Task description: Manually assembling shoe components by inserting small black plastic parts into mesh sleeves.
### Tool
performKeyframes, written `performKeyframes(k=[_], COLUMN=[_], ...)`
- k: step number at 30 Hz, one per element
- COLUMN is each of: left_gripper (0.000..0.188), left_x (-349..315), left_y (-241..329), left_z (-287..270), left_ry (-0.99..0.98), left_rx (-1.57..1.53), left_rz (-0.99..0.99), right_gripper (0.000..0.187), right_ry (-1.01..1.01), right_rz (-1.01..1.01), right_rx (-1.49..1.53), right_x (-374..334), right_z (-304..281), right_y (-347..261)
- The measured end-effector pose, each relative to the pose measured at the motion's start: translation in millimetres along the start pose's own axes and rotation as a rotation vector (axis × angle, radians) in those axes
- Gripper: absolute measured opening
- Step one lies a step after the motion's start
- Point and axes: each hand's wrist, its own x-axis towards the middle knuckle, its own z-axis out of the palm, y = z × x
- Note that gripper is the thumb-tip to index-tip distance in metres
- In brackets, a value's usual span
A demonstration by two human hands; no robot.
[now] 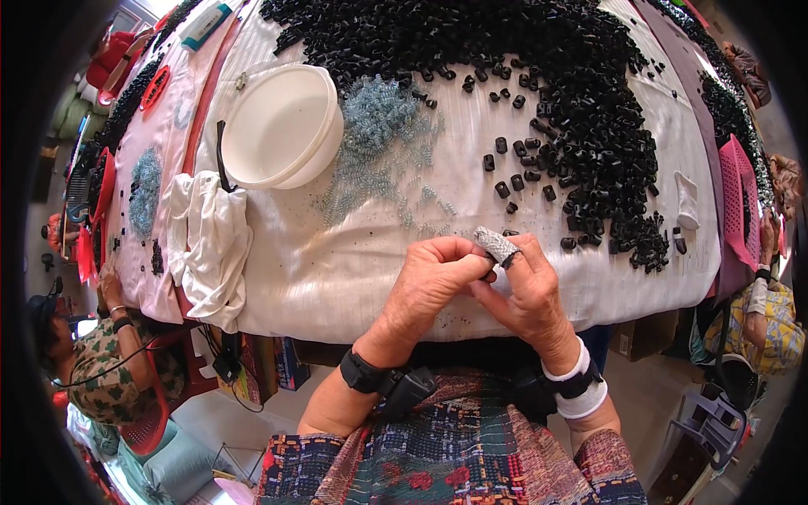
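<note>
Over the front of the white-covered table, my left hand (431, 274) and my right hand (528, 288) meet at their fingertips. Both are closed in a pinch around a small black plastic piece, mostly hidden by the fingers. Grey wrapping (497, 246) covers one finger of my right hand. Just beyond the hands, to the right, lie loose black plastic pieces (515, 181), short and barrel-shaped. A heap of small pale-blue coil springs (374, 122) spreads to the left of them, thinning out toward my left hand.
A white plastic bowl (330, 126) stands left of the springs, with a crumpled white cloth (206, 244) nearer me. A large pile of black pieces (454, 34) covers the far side and runs down the right. People sit at neighbouring tables; a pink basket (737, 202) is at right.
</note>
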Motion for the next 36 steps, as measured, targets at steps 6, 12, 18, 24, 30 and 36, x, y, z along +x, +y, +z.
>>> performKeyframes(k=[6, 12, 18, 24, 30, 36], left_gripper=[0.008, 0.008, 0.010, 0.017, 0.019, 0.018], left_x=[0.9, -0.2, -1.0, -1.3, -1.0, 0.8], left_y=[-0.2, 1.2, 2.7, -4.7, -7.5, -2.7], left_z=[-0.5, 1.4, -0.4, 2.5, 4.5, 1.3], left_ry=[-0.012, 0.007, -0.003, 0.018, 0.056, 0.050], left_rx=[0.053, 0.073, 0.108, 0.112, 0.172, 0.215], left_rz=[-0.002, 0.007, -0.002, 0.062, 0.095, 0.030], right_gripper=[0.040, 0.040, 0.040, 0.039, 0.036, 0.033], right_ry=[0.009, 0.027, 0.043, 0.048, 0.036, 0.049], right_rz=[0.043, 0.013, -0.010, 0.035, 0.045, 0.051], right_rx=[0.017, -0.042, -0.040, -0.069, -0.083, -0.017], right_x=[-1.7, -2.8, -4.1, -5.6, -5.5, -9.3], right_z=[1.4, 2.3, 5.6, 5.8, 6.3, 8.0], right_y=[-0.2, 1.4, 4.4, 12.0, 16.4, 19.0])
